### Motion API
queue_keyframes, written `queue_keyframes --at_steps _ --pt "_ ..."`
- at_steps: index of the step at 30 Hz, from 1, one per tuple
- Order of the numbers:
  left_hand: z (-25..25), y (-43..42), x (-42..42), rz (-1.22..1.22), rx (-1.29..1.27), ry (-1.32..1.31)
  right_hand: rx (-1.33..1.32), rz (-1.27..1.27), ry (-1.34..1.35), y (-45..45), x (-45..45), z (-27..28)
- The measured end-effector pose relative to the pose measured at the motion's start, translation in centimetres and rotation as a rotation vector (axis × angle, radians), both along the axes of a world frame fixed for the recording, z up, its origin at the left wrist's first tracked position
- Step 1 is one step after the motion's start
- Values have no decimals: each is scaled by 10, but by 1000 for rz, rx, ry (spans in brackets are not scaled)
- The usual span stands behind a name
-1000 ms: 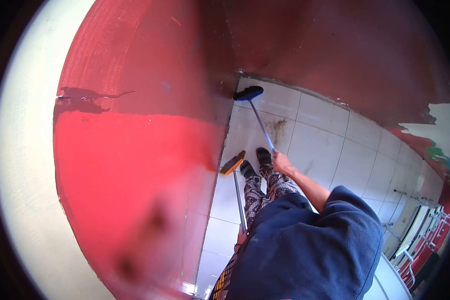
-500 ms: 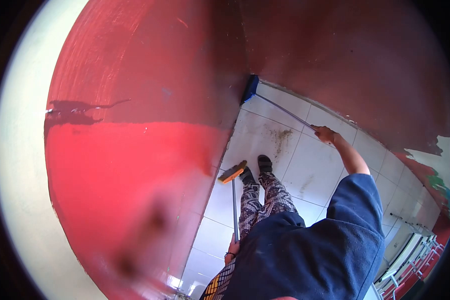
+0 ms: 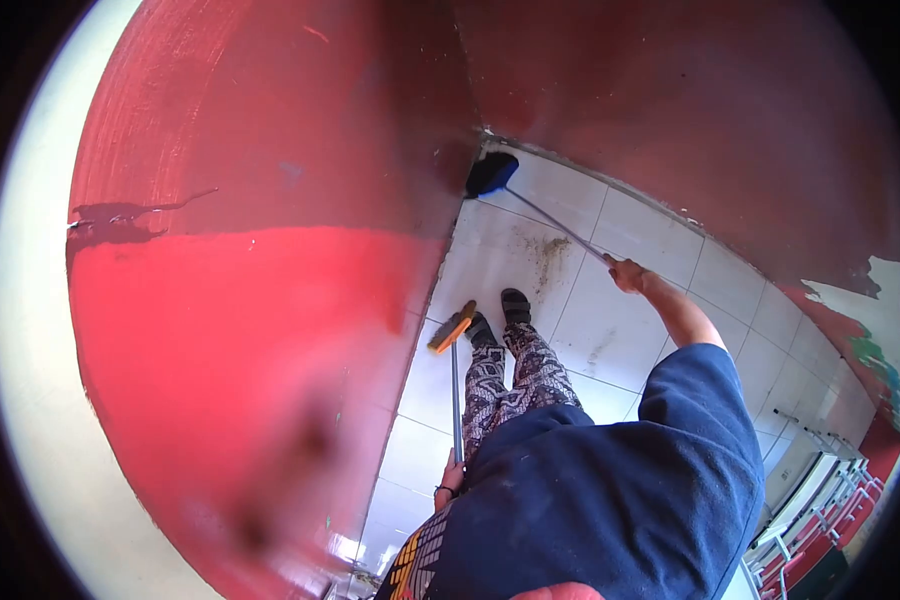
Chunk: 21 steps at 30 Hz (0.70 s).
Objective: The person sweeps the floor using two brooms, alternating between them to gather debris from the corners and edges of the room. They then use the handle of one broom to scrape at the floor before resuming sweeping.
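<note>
My right hand [image 3: 627, 275] is closed around the metal handle of a blue broom [image 3: 550, 214]. The broom's dark blue head [image 3: 492, 174] is at the corner where the two red walls meet the tiled floor. Down at my left side, my left hand [image 3: 451, 474] grips the handle of a second broom [image 3: 456, 400]. Its orange head [image 3: 451, 334], with dark bristles, is beside my shoe [image 3: 479, 328]. Brown dirt [image 3: 547, 254] is scattered on the white tiles between my feet and the blue broom.
A red-painted wall [image 3: 240, 320] runs close along my left, and a darker red wall [image 3: 670, 110] stands ahead. Stacked chairs with white frames and red parts [image 3: 820, 530] are at the lower right. A blurred dark smudge covers part of the left view.
The blue broom's head has turned, showing more dark bristles, and stays near the corner. The whole view has shifted slightly, while the orange-headed broom remains beside my foot.
</note>
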<state>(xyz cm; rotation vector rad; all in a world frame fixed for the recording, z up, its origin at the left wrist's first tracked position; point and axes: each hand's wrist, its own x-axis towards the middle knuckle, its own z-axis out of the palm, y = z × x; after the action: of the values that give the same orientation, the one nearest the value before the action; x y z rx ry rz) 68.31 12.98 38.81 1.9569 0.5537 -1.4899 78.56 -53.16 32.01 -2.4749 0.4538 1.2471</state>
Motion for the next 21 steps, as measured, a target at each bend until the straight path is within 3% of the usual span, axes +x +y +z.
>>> queue_keyframes --at_steps 4,7,10,12,14,15,16,18,21 --pt "9 -12 -5 124 9 29 48 -78 49 3 -25 43" --pt "18 -29 -9 140 2 -7 159 -220 -241 9 -58 59" --pt "-8 -13 -47 172 -53 -123 80 -328 -90 35 -44 106" --pt "13 -34 -35 117 25 -97 45 -329 -144 42 -33 80" --pt "-54 11 -80 -291 -301 -621 25 -330 -274 47 -26 19" --pt "-44 -1 -75 -93 -200 -328 45 -315 -352 51 -16 -19" --pt "-36 -8 -70 -49 -228 -274 53 -396 -254 65 -2 -41" --pt "7 -43 -47 352 17 87 97 -514 -125 99 19 -57" --pt "22 -60 -64 420 12 77 190 -643 -77 147 15 -30"
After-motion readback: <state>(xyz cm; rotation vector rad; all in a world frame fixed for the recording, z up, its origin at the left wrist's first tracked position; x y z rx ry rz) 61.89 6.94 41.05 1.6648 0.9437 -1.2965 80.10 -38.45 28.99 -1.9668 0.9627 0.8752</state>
